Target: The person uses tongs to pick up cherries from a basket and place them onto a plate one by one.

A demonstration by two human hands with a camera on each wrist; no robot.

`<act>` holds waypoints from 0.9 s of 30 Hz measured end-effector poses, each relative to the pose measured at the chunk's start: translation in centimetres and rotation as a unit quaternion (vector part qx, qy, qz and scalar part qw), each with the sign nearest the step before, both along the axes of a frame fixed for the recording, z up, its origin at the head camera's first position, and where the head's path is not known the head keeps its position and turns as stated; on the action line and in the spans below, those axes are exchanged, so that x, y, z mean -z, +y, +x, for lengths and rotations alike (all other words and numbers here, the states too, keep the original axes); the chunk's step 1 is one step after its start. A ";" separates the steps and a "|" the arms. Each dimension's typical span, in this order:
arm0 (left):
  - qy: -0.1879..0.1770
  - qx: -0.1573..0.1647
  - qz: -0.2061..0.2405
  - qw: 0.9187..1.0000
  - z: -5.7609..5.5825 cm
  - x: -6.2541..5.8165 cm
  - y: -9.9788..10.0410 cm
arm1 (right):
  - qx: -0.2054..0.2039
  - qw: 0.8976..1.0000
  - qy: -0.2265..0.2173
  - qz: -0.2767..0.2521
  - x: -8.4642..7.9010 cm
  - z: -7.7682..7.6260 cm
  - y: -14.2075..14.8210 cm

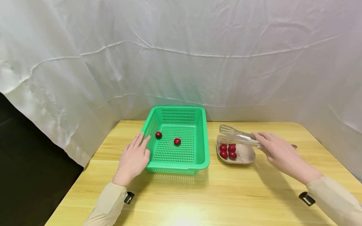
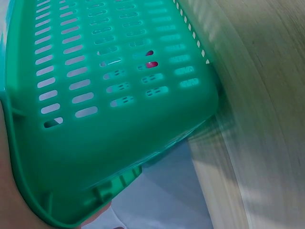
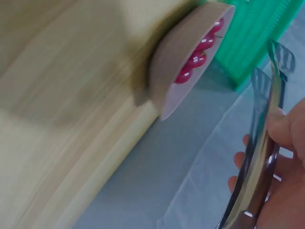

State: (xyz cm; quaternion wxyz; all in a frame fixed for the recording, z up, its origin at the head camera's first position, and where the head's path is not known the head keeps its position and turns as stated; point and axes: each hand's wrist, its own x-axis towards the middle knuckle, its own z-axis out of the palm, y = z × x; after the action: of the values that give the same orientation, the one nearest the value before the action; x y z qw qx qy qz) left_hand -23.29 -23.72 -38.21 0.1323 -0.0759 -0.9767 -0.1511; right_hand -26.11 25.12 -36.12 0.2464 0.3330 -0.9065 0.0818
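My left hand [image 1: 133,160] rests on the left rim of a green plastic basket [image 1: 207,147], fingers fairly straight. Two glossy dark red fruits, which look like cherries, lie apart on the basket floor: one cherry [image 1: 158,135] near the left wall, another cherry [image 1: 177,142] nearer the middle. In my right hand [image 1: 278,153] I hold metal tongs [image 1: 240,138], their slotted ends parted above a shallow beige bowl [image 1: 246,153]. Several more cherries [image 1: 232,155] sit together in the bowl's left part. The right wrist view shows nothing between the ends of the tongs [image 3: 259,157].
The bowl stands on the wooden table [image 1: 181,197], just right of the basket. White cloth [image 1: 198,75] hangs behind the table and along its sides. A dark surface [image 1: 28,163] lies beyond the table's left edge.
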 end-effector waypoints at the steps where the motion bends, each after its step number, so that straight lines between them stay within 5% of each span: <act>1: 0.001 0.000 0.000 1.000 0.0 0.0 0.0 | -0.004 1.000 0.001 -0.007 -0.2 -0.2 -0.4; 12: 0.003 -0.002 -0.007 1.000 -0.2 0.2 0.1 | -0.042 0.999 -0.009 -0.012 -1.1 -3.1 -6.3; 27: 0.002 -0.006 0.002 1.000 0.0 0.2 0.2 | -0.055 0.993 -0.064 0.087 -2.1 -6.7 -14.5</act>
State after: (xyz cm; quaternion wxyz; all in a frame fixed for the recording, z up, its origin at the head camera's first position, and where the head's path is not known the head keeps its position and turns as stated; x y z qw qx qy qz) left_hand -23.33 -23.55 -38.39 0.1357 -0.0697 -0.9766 -0.1518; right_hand -32.80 10.64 -33.97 0.1532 0.3969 -0.9042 0.0367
